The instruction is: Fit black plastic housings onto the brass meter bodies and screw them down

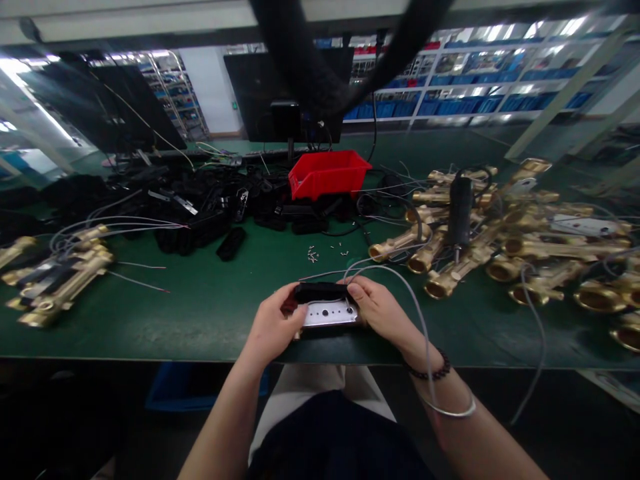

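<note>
A silver metal plate (325, 314) with a row of small holes lies at the front of the green bench, with a bit of brass showing under its left end. Along its far edge sits a long black plastic cover (323, 291), tilted up against it. My left hand (276, 323) closes round the left end, thumb over the plate. At the right end my right hand (376, 308) grips the cover, thumb on its corner. A grey cable (407, 283) leaves the cover near my right thumb and loops over my right forearm. Fingertips behind the cover are hidden.
Small screws (313, 255) lie loose beyond my hands. Brass fittings (545, 250) crowd the right, where a black screwdriver (460, 212) hangs; more brass fittings (67, 283) lie left. Behind are black plastic parts (200, 223), a red bin (330, 175) and a monitor (250, 93).
</note>
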Action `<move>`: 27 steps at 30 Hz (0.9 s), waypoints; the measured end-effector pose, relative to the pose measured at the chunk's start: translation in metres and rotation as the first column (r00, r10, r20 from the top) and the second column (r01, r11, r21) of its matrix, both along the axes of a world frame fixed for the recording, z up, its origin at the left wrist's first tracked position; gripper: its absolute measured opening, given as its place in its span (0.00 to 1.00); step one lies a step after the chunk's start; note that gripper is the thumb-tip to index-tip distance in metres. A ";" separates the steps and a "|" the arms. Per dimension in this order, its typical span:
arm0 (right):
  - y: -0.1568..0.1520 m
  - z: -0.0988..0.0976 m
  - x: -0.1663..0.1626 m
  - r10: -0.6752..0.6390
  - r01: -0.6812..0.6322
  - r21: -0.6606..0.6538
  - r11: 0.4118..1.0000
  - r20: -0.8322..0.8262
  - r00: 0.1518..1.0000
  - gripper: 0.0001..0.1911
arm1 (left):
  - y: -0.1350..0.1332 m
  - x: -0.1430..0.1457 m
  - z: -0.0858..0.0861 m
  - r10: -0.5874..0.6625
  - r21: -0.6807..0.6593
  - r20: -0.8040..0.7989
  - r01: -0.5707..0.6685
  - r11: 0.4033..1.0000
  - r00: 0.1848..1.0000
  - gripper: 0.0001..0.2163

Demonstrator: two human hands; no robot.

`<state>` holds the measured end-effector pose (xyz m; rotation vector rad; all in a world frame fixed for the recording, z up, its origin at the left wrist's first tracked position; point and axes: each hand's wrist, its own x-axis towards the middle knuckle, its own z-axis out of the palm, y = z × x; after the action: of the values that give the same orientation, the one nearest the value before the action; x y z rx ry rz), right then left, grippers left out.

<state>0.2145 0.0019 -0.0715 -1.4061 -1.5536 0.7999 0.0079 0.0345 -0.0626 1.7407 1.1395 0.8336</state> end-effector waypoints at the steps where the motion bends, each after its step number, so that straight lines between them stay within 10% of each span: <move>1: -0.001 0.001 -0.001 0.003 -0.003 -0.016 1.000 -0.015 1.000 0.22 | -0.001 0.001 -0.002 0.026 0.010 -0.004 -0.026 1.000 1.000 0.16; 7: -0.008 0.004 -0.007 0.018 -0.040 -0.147 0.988 -0.147 0.989 0.15 | -0.006 0.006 -0.011 0.137 0.188 0.012 -0.137 0.973 0.990 0.15; 21: -0.029 -0.016 -0.012 -0.133 0.190 0.221 0.957 -0.247 0.960 0.11 | -0.005 0.005 -0.021 0.069 0.464 0.116 -0.115 0.879 0.991 0.12; 27: -0.035 -0.021 -0.008 0.059 -0.076 0.404 0.912 0.055 0.997 0.18 | -0.006 0.003 -0.022 0.019 0.451 0.111 -0.068 0.890 0.994 0.12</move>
<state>0.2063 -0.0330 -0.0922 -1.0734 -1.6921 0.4507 0.0111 0.0286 -0.0842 2.0231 0.9659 1.2841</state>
